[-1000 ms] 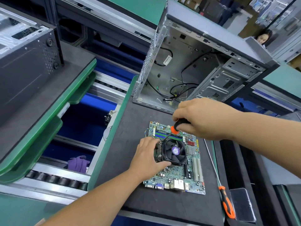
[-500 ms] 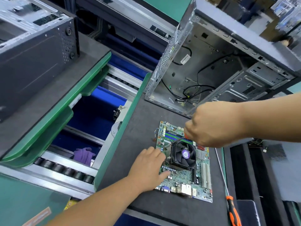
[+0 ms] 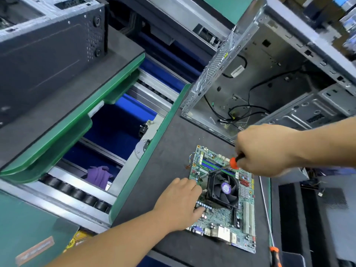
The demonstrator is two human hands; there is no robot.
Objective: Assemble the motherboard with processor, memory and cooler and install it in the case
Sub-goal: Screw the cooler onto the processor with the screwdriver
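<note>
Lay flat on the dark surface [image 3: 169, 151]: motherboard [image 3: 224, 214], just before the open case [image 3: 269, 74]. Rested on the board's left edge with fingers spread and relaxed: left hand [image 3: 181, 205], beside the cooler [image 3: 221, 189]. Gripped in the curled right hand [image 3: 267, 149]: screwdriver [image 3: 221, 169], orange collar showing, shaft slanted down, tip at the cooler's upper-left corner. Lay along the board's right side: a second screwdriver [image 3: 269, 224].

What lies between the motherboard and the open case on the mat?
In the head view, only bare dark mat lies between the motherboard and the case. The right hand, gripping a screwdriver, hangs over that gap.
</note>
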